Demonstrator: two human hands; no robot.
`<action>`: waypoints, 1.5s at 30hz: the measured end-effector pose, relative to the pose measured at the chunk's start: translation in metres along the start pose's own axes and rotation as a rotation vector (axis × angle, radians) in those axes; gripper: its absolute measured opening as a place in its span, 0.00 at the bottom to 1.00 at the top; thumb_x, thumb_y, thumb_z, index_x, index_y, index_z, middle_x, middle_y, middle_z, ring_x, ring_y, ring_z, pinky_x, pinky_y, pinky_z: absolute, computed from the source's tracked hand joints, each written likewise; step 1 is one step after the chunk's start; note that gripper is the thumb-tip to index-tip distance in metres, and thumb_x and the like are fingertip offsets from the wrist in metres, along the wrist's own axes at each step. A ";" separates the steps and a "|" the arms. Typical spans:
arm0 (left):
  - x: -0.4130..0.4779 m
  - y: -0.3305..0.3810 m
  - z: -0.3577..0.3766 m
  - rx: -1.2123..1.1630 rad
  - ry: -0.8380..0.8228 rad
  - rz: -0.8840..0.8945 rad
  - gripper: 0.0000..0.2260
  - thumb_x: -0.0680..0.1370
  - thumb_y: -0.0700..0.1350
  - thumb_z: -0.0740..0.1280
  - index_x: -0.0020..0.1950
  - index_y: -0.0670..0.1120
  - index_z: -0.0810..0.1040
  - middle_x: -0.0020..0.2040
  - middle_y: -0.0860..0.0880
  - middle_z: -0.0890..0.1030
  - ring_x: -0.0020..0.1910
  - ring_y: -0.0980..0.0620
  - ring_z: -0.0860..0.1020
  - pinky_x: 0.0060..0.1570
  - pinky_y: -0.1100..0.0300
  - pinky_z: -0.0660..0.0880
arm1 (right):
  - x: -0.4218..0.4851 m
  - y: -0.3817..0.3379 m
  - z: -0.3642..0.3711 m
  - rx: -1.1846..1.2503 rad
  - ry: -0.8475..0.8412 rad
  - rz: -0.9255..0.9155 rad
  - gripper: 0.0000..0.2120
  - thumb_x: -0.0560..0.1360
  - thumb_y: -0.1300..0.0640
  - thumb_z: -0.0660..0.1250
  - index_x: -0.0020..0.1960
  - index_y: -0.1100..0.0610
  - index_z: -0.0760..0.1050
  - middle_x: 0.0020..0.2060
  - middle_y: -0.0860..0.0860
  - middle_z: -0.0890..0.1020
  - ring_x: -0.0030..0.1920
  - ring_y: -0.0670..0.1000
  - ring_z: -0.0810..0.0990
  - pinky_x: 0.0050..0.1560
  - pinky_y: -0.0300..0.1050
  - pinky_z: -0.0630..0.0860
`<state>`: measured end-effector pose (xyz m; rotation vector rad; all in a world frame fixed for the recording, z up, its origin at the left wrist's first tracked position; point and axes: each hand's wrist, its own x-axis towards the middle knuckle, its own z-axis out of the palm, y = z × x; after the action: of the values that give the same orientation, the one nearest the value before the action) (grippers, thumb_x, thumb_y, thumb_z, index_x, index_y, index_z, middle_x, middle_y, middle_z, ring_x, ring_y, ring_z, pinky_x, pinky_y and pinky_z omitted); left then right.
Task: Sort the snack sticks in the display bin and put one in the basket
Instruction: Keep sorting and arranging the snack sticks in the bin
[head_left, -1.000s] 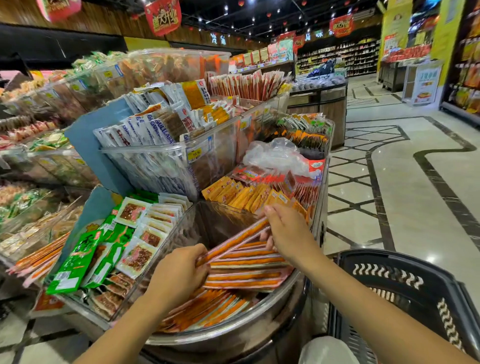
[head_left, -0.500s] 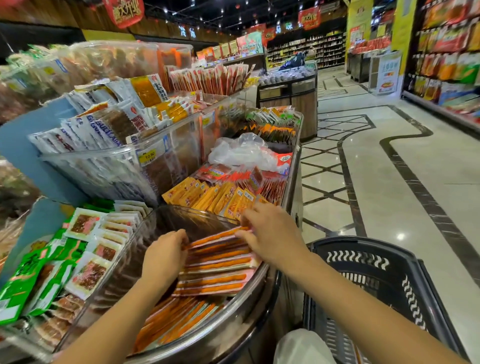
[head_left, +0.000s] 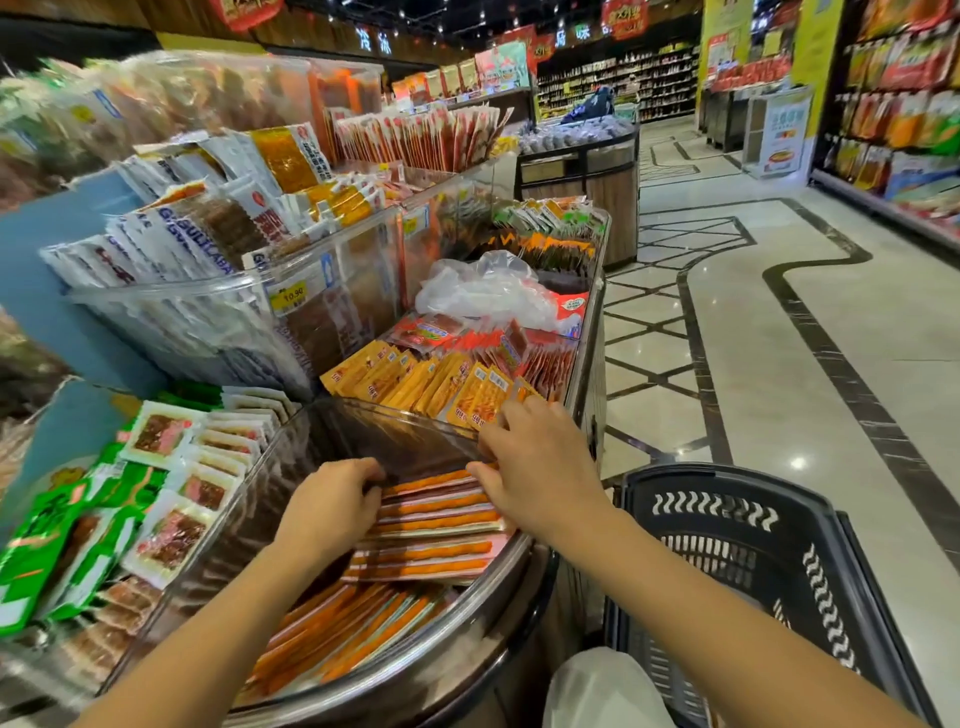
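Now left hand (head_left: 332, 512), right hand (head_left: 540, 467) grip snack sticks (head_left: 436, 525) at ends.

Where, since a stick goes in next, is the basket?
Lower right of the head view: the basket sits just right of the bin and the right hand.

A: Where does the single view sit?
B: On the person's head, wide-angle, facing forward and down.
A: How near?
B: Close above the display bin (head_left: 457, 623), forearms entering from the bottom edge; basket (head_left: 727, 475) lower right, aisle floor (head_left: 779, 364) stretching away upper right.
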<state>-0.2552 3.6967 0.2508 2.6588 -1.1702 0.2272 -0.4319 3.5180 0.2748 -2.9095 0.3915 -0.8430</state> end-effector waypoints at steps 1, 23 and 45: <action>-0.004 0.001 -0.008 -0.017 0.045 0.030 0.09 0.78 0.44 0.68 0.57 0.52 0.83 0.52 0.55 0.85 0.52 0.53 0.82 0.52 0.53 0.79 | 0.001 -0.003 0.000 0.020 0.024 -0.004 0.16 0.79 0.42 0.66 0.56 0.53 0.80 0.50 0.51 0.80 0.55 0.54 0.75 0.57 0.52 0.71; -0.073 -0.096 -0.056 -0.045 0.367 -0.017 0.08 0.80 0.44 0.69 0.58 0.43 0.80 0.62 0.47 0.79 0.61 0.48 0.74 0.61 0.58 0.67 | 0.025 -0.138 0.053 0.297 -0.812 -0.428 0.18 0.72 0.61 0.66 0.59 0.48 0.83 0.53 0.48 0.86 0.53 0.50 0.82 0.56 0.46 0.79; -0.073 -0.098 -0.053 -0.089 0.365 -0.076 0.11 0.82 0.49 0.65 0.62 0.47 0.80 0.68 0.50 0.77 0.68 0.51 0.72 0.68 0.54 0.69 | 0.021 -0.136 0.058 0.476 -0.774 -0.438 0.08 0.75 0.55 0.74 0.54 0.48 0.84 0.45 0.37 0.78 0.42 0.34 0.74 0.38 0.26 0.65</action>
<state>-0.2345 3.8264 0.2707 2.4414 -0.9372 0.6026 -0.3541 3.6439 0.2571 -2.6000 -0.4546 0.1993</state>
